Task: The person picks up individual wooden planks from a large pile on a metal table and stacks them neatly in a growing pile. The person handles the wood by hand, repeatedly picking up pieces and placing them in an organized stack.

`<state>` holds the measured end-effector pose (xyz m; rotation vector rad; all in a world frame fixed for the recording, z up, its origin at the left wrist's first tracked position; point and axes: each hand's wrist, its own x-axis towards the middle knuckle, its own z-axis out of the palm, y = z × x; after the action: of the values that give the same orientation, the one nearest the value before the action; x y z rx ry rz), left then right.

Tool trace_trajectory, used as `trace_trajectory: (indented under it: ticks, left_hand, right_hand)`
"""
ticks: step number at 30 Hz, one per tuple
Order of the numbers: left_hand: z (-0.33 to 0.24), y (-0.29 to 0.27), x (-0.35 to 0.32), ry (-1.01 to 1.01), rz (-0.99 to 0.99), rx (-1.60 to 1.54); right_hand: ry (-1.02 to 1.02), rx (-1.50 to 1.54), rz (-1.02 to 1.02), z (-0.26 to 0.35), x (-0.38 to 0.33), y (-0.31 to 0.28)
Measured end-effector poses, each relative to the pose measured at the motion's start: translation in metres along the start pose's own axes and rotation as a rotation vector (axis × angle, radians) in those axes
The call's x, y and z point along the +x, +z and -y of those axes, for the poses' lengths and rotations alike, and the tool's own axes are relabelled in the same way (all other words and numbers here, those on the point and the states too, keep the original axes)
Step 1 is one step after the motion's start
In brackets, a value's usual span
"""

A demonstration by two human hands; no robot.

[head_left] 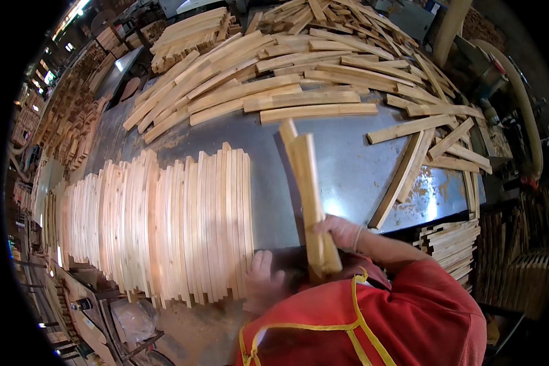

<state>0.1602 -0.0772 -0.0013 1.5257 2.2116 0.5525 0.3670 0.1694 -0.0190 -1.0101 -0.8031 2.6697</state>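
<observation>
The right hand has its grip closed around a small bundle of long, pale, squared wooden strips, held near its lower end above the near edge of a smooth grey metal-topped bench. The bundle points away from the person, tilted slightly left at its far end, in the gap between the ordered strips and the loose ones.

The left hand is just beside the right end of a broad row of pale, straight wooden strips; it is blurred, so I cannot tell whether its grip is closed or whether it touches the row.

The work looks well under way but far from finished. The row already takes up much of the left side, its strips set side by side with uneven ends. Still unsorted are a large, tangled heap of yellowish wooden strips across the far side and a few loose brown-edged wooden strips at the right. The held bundle is apart from the row, not yet part of it.
</observation>
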Motion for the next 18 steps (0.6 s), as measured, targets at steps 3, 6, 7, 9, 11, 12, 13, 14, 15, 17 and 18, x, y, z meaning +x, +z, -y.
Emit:
trace_trajectory:
  ticks: [3, 6, 7, 9, 11, 12, 13, 14, 15, 17, 18]
  left_hand:
    - [-0.006, -0.024, 0.022, -0.017, 0.005, 0.052]
    - [-0.007, -0.020, 0.061, -0.071, -0.067, 0.208]
    - [-0.007, -0.015, 0.079, -0.110, -0.050, 0.214]
    - [-0.003, -0.001, 0.111, -0.160, -0.072, 0.156]
    - [0.005, 0.003, 0.136, -0.237, -0.032, 0.291]
    - [0.004, 0.008, 0.140, -0.203, -0.012, 0.407]
    - [0.006, 0.011, 0.137, -0.183, 0.002, 0.523]
    - [0.008, 0.012, 0.135, -0.164, 0.009, 0.643]
    - [0.012, 0.014, 0.137, -0.152, 0.004, 0.610]
    - [0.014, 0.018, 0.132, -0.146, -0.038, 0.627]
    - [0.013, 0.017, 0.130, -0.142, -0.060, 0.641]
  right_hand:
    - [-0.056, -0.324, -0.252, -0.077, 0.034, 0.003]
    - [-0.052, -0.906, -0.301, -0.046, 0.042, 0.090]
    - [-0.094, -0.811, -0.235, -0.053, 0.052, 0.101]
    - [-0.299, -1.016, 0.074, -0.053, 0.067, 0.105]
    - [-0.143, -1.309, 0.254, -0.026, 0.066, 0.105]
    - [0.055, -1.466, 0.295, 0.000, 0.057, 0.102]
    - [0.110, -1.435, 0.270, 0.045, 0.026, 0.100]
    - [-0.119, -1.304, 0.125, 0.042, 0.042, 0.045]
    - [-0.277, -1.218, -0.041, 0.056, 0.043, -0.001]
    - [-0.513, -1.244, -0.549, 0.117, 0.014, -0.086]
    - [-0.579, -1.324, -0.867, 0.145, -0.003, -0.131]
